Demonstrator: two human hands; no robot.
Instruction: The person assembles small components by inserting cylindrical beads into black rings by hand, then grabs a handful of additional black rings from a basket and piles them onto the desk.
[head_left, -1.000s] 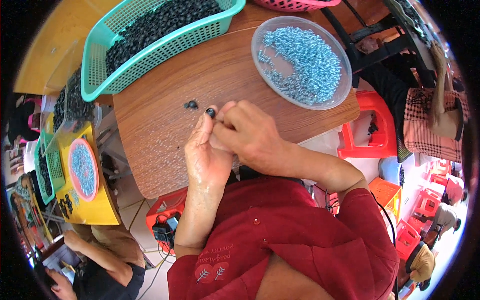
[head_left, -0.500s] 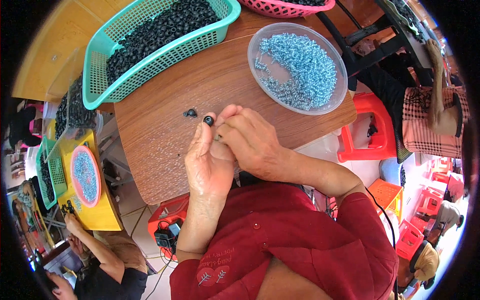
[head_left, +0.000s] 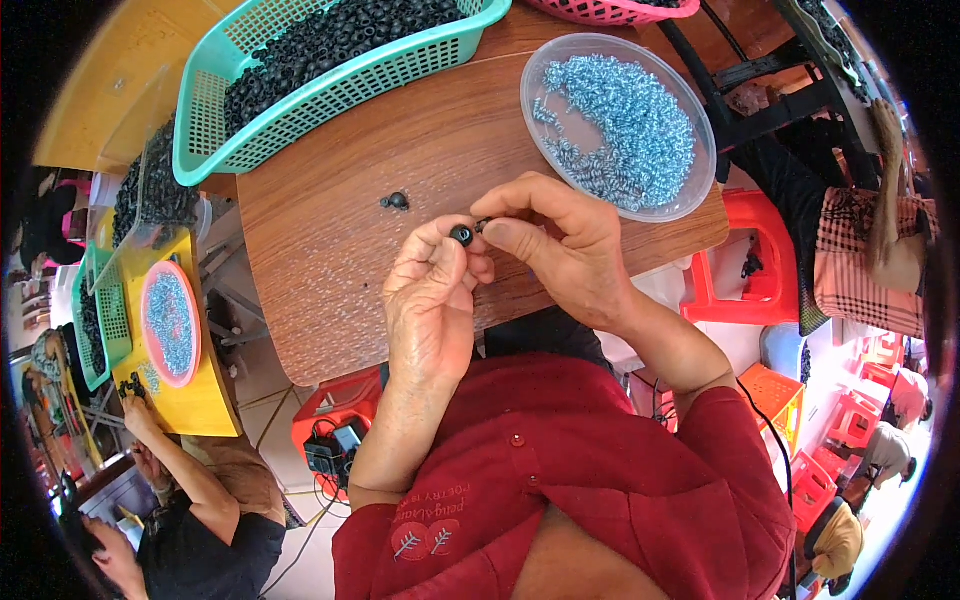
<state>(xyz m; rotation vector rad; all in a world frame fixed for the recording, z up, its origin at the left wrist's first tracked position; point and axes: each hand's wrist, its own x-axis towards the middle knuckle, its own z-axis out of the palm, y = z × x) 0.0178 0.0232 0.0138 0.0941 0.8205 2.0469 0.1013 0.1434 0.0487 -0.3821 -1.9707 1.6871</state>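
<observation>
Presently at what looks like a mating step: presenting a small dark part (head_left: pixel 481 225) to a black round part (head_left: pixel 461 235). Locate the black round part above the bench (head_left: pixel 330 260), pinched between thumb and fingers of the left hand (head_left: pixel 430 300) and showing a pale detail in its face. Locate the small dark part just to the right, clamped in the fingertips of the right hand (head_left: pixel 575 250); too small to identify further. Note both hands close together at the fingertips, each on its own part; cannot tell contact from a narrow gap between the two parts. For the next move, judge alignment the likely requirement: keep the left hand steady, centre the small dark part on the face, then apply light, straight pressure. Guard against slippage from the fingertips. Observe a loose black piece (head_left: pixel 398 201) beyond the hands, resting unheld on the bench. Find further black pieces (head_left: pixel 330 50) in a teal basket (head_left: pixel 340 100) at far left, and pale blue coil-like parts (head_left: pixel 645 120) in a round clear tray (head_left: pixel 577 117) at far right.
</observation>
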